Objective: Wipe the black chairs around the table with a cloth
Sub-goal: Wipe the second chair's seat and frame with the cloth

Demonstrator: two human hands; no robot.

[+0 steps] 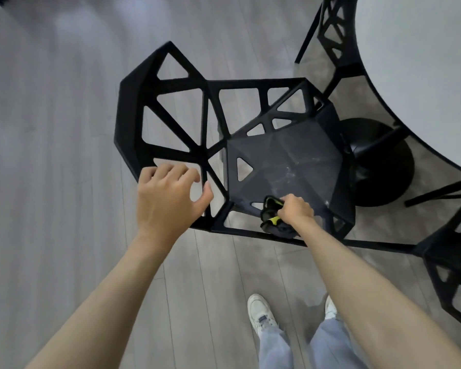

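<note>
Item: black geometric lattice chair [250, 134], one of several at a round white table [423, 75]. It stands on the grey plank floor [51, 155], apart from the tabletop edge, at the centre of the head view. The backrest lies toward 9 o'clock and the seat front toward 3 o'clock, facing the table's black pedestal base [383, 161]; the long axis therefore runs roughly 9 to 3.

Left hand [168, 198]: fingers loosely curled over the backrest's near rim at about 8 o'clock of the chair. Whether it actually grips the rim cannot be told; it likely steadies the chair against the wiping push.

Right hand [294, 209]: clenched round a bunched black-and-yellow cloth [273, 219], pressed on the seat's near edge at 6 o'clock. Bunching probably gives a firm pad for scrubbing.

Seat surface: pale smears near its middle, just beyond the cloth, so wiping of this seat looks unfinished.

Also present: a second black chair [333, 35] at 1 o'clock, a third [453, 257] at 4 o'clock, white sneakers [261, 312] below.
</note>
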